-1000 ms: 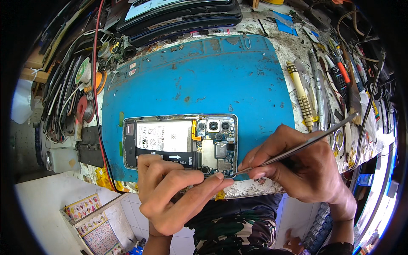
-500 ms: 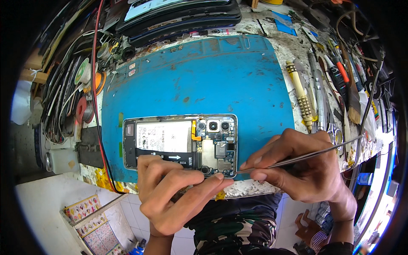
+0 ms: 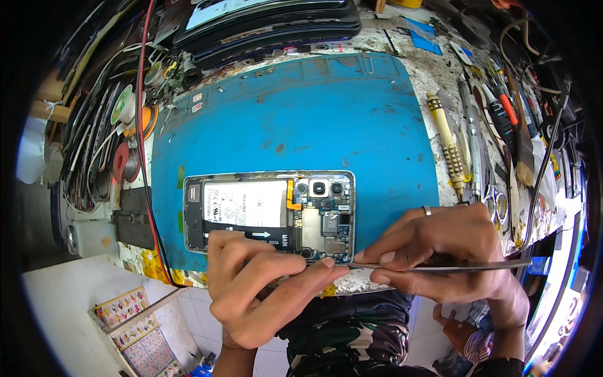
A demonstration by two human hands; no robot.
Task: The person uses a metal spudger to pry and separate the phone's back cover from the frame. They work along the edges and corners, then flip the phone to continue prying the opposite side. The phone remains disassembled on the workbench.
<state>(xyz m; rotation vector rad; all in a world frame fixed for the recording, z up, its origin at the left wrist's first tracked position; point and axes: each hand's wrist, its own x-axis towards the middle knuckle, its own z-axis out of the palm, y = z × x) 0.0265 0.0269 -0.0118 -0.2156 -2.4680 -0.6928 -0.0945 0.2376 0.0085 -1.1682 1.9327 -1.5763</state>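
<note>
A metal tool point(image 3: 465, 267) is pinched in the right hand point(image 3: 451, 244). The opened phone point(image 3: 314, 227) is held by the half-curled left hand point(image 3: 251, 292)

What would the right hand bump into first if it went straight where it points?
The right hand would probably meet the phone first, at its corner. The left hand is close by too; depth is unclear.

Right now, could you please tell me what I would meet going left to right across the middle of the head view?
Red spool → red and black cables → opened phone → right hand.
</note>
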